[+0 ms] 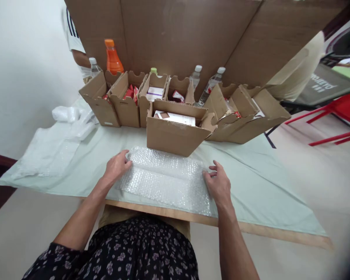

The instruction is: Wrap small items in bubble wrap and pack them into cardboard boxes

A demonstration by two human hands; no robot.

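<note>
A sheet of bubble wrap (163,179) lies spread on the cloth near the table's front edge, with a fold line running along it. At its left edge is my left hand (116,165), with a gap between thumb and fingers and nothing visibly gripped. My right hand (218,182) rests by the right edge, fingers loosely bent and apart, its thumb side touching the wrap. Just beyond the sheet stands a cardboard bin (175,134) holding a white box (176,118); the bin's base meets the wrap's far edge.
More cardboard bins (124,111) with red packets and boxes line the back, along with an orange bottle (113,58) and clear bottles (211,85). Loose bubble wrap (52,146) lies left. Behind rises a large cardboard panel (177,35). A red chair (338,112) stands right; a person's sleeve (72,33) shows back left.
</note>
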